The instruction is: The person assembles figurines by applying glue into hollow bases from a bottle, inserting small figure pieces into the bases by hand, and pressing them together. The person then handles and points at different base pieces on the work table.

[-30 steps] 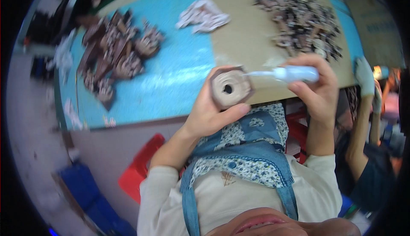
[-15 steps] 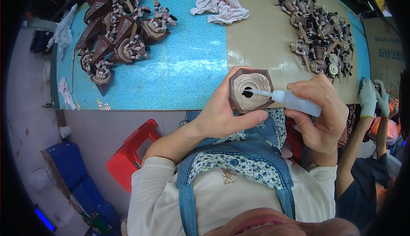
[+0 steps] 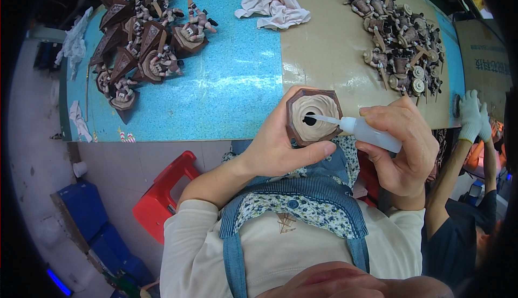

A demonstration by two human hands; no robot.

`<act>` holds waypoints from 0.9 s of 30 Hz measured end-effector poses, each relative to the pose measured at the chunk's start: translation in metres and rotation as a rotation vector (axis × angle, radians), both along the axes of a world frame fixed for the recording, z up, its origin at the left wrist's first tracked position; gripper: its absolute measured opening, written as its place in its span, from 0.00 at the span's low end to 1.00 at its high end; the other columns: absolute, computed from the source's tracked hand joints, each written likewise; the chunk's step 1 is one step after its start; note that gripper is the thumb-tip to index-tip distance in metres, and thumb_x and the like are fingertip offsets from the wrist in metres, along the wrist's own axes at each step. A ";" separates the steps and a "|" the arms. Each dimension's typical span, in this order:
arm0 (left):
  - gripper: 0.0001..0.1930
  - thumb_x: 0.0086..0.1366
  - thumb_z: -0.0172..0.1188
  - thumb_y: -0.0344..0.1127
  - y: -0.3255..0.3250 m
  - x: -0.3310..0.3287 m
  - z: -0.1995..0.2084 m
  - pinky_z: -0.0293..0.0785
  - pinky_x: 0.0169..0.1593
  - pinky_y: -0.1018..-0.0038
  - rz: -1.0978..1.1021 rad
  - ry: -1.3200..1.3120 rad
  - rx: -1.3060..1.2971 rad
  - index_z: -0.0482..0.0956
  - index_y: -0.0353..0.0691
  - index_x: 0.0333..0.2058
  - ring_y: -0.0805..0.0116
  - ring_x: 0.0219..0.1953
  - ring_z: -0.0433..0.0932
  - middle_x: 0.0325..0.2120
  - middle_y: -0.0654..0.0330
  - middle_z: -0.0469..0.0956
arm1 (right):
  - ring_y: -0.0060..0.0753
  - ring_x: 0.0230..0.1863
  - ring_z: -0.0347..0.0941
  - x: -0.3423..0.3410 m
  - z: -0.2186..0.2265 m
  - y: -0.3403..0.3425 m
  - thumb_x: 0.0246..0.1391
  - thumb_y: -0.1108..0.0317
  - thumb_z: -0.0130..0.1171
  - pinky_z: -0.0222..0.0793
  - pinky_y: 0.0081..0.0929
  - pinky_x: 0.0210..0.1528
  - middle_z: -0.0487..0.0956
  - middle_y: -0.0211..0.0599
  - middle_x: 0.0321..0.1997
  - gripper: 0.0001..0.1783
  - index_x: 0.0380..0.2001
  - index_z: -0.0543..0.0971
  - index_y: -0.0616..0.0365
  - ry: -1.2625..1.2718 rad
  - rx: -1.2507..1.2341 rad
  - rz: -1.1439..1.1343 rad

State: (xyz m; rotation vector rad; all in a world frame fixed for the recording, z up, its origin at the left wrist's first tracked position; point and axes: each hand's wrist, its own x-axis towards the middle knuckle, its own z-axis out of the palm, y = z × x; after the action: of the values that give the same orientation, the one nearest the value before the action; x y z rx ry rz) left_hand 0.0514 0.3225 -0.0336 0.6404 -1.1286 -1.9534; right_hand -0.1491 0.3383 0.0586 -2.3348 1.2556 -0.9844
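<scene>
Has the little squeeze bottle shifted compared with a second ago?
Yes. The squeeze bottle lay level above the hexagonal brown piece; its nozzle tip now sits in that piece's dark centre hole. The right hand holds it, the left hand the piece.

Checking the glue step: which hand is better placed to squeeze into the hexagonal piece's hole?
Right. The right hand holds the squeeze bottle, nozzle at the hole of the hexagonal piece, which the left hand grips.
</scene>
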 end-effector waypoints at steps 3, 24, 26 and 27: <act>0.35 0.54 0.70 0.30 0.001 -0.001 0.000 0.67 0.56 0.74 -0.003 -0.001 0.020 0.60 0.35 0.57 0.73 0.51 0.70 0.48 0.59 0.70 | 0.40 0.28 0.76 0.000 -0.002 0.000 0.37 0.76 0.71 0.67 0.28 0.28 0.81 0.43 0.32 0.17 0.35 0.79 0.65 -0.014 -0.005 0.001; 0.33 0.55 0.70 0.31 -0.003 -0.002 0.002 0.69 0.54 0.75 -0.023 -0.089 0.040 0.62 0.35 0.55 0.73 0.49 0.71 0.46 0.60 0.71 | 0.40 0.26 0.74 -0.003 -0.009 -0.005 0.35 0.79 0.69 0.67 0.28 0.27 0.81 0.45 0.31 0.17 0.34 0.79 0.67 -0.020 0.011 -0.006; 0.32 0.55 0.70 0.31 -0.004 -0.001 0.003 0.69 0.54 0.75 -0.030 -0.089 0.049 0.62 0.35 0.55 0.73 0.49 0.71 0.45 0.60 0.71 | 0.40 0.26 0.73 -0.004 -0.009 -0.005 0.35 0.79 0.70 0.67 0.28 0.27 0.81 0.45 0.31 0.17 0.34 0.79 0.67 -0.025 0.004 -0.008; 0.32 0.55 0.71 0.32 -0.004 -0.001 0.003 0.69 0.54 0.75 -0.036 -0.088 0.058 0.63 0.35 0.54 0.74 0.49 0.71 0.45 0.60 0.71 | 0.40 0.26 0.73 -0.004 -0.009 -0.005 0.35 0.79 0.70 0.67 0.28 0.27 0.81 0.45 0.30 0.17 0.34 0.79 0.67 -0.030 -0.004 -0.010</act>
State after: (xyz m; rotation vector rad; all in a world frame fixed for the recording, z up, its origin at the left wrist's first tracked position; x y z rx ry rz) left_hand 0.0503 0.3185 -0.0303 0.7482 -1.1481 -2.0115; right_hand -0.1532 0.3334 0.0493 -2.3107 1.2563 -1.0220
